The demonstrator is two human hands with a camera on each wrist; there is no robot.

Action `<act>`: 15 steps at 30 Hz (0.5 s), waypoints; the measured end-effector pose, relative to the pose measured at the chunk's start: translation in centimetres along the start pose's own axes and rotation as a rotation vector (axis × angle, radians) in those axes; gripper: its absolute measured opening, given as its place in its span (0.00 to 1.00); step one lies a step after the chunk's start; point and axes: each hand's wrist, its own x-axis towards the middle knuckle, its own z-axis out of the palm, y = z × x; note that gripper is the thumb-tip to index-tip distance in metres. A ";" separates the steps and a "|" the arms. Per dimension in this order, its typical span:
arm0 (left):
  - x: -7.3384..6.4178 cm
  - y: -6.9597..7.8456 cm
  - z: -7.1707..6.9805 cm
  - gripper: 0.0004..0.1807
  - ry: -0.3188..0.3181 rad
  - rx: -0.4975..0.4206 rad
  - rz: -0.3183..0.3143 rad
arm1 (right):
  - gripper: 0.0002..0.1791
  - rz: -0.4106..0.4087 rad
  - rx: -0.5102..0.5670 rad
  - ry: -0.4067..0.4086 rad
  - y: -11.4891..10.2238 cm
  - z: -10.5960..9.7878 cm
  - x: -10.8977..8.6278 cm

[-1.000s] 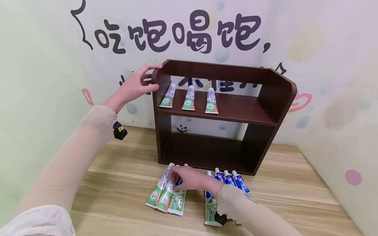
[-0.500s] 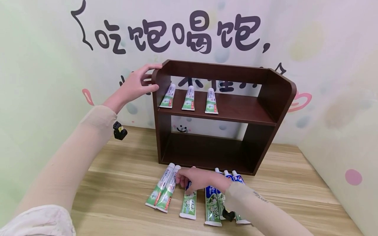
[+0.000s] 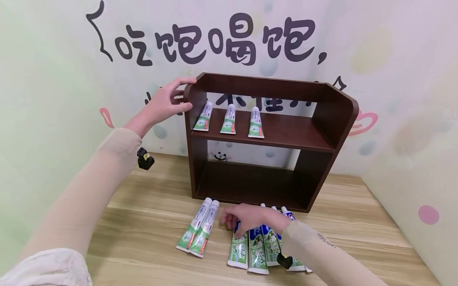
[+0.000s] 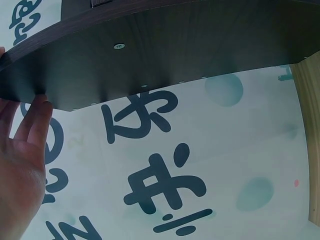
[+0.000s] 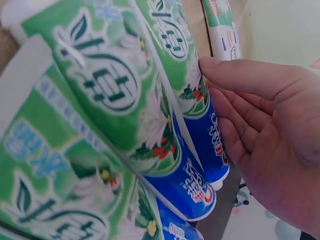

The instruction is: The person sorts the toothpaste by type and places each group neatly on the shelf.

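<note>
My left hand (image 3: 166, 101) rests on the upper left corner of a dark brown wooden shelf rack (image 3: 339, 115), thumb at its front edge and index finger along the top. In the left wrist view, fingertips press the outer face of the side panel (image 4: 165, 50). Low in front of the rack, my right hand (image 3: 247, 217) holds a blue-and-green toothpaste tube (image 3: 238, 251) by its side, thumb on the edge and fingers curled beside it. That tube lies against several matching toothpaste tubes (image 3: 256, 254); the right forearm hides part of them.
Three small white-and-green toothpaste tubes (image 3: 256, 123) lean in a row on the rack's upper shelf. Two longer white-and-green toothpaste tubes (image 3: 204, 232) overlap on the wooden table (image 3: 143, 238), left of the right hand. A printed wall (image 3: 393, 99) stands close behind.
My right hand has drawn the blue-and-green tube away from the two white-and-green ones, rightward up to the matching tubes. The left hand has stayed on the rack.
</note>
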 end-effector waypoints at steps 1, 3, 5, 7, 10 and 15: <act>0.0 0.0 0.0 0.34 0.003 0.003 -0.001 | 0.26 0.003 0.002 0.001 -0.1 0.0 0.0; -0.1 0.0 -0.1 0.34 0.008 0.004 -0.002 | 0.27 0.005 0.005 0.005 -0.3 -0.1 0.1; -0.2 0.0 -0.1 0.34 0.012 -0.007 0.004 | 0.28 0.003 0.011 0.014 -0.6 -0.1 0.3; -0.2 0.1 0.0 0.34 0.013 -0.013 0.009 | 0.29 0.007 0.030 0.026 -1.0 -0.2 0.5; -0.2 0.2 0.0 0.33 0.010 -0.023 0.011 | 0.30 0.007 0.067 0.053 -1.4 -0.3 0.8; -0.2 0.3 0.1 0.34 0.007 -0.021 0.011 | 0.30 0.022 0.127 0.125 -1.9 -0.2 1.5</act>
